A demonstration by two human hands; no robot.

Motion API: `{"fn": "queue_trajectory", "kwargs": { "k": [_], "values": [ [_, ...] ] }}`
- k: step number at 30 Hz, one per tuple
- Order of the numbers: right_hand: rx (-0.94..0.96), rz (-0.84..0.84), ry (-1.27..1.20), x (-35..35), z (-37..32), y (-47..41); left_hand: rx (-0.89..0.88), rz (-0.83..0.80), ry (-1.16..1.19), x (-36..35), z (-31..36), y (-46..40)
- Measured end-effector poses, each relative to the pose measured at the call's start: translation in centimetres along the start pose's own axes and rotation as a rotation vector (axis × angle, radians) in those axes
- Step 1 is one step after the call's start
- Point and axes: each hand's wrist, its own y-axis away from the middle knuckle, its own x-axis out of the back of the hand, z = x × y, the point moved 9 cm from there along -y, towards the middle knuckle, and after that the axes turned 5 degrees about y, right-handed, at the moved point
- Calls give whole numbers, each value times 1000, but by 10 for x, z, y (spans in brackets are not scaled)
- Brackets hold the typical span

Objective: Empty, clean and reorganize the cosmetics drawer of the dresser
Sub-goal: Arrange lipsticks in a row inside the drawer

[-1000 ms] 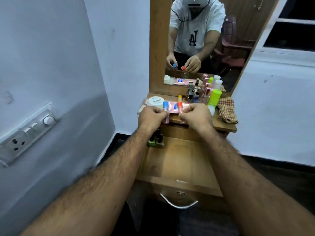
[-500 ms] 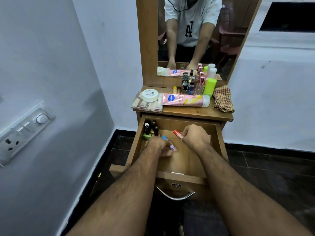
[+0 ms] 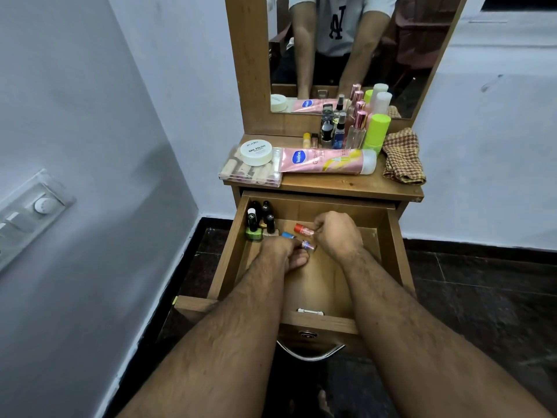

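Observation:
The wooden dresser drawer (image 3: 391, 254) stands pulled out, and both my hands are inside it. My left hand (image 3: 281, 251) grips a small blue-capped tube (image 3: 289, 235) lying low over the drawer floor. My right hand (image 3: 337, 233) holds a small red-capped tube (image 3: 303, 228), tilted, just above and right of the blue one. Several dark nail polish bottles (image 3: 262, 218) and a green one (image 3: 253, 232) stand in the drawer's back left corner.
On the dresser top (image 3: 346, 185) lie a pink lotion tube (image 3: 325, 159), a white nail polish remover jar (image 3: 256, 152) on a clear box, several perfume bottles (image 3: 355, 131), a green-capped bottle (image 3: 376, 131) and a checked cloth (image 3: 402, 158). A mirror (image 3: 346, 40) rises behind; a switchboard (image 3: 30, 212) is on the left wall.
Both hands came down from the dresser top into the open drawer, carrying the blue-capped and red-capped tubes. My view tilted down with them.

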Motion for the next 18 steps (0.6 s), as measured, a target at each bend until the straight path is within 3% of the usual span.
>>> {"fn": "queue_trajectory", "kwargs": {
  "k": [5,10,18],
  "values": [
    [-127,29,-46,7,17,0,-17,7,24,0,-3,-3],
    [-235,-67,-185,1,41,0,-28,5,9,2,1,-3],
    [-127,-1,-244,0,17,-3,18,-58,33,-7,-3,-1]
  ]
}}
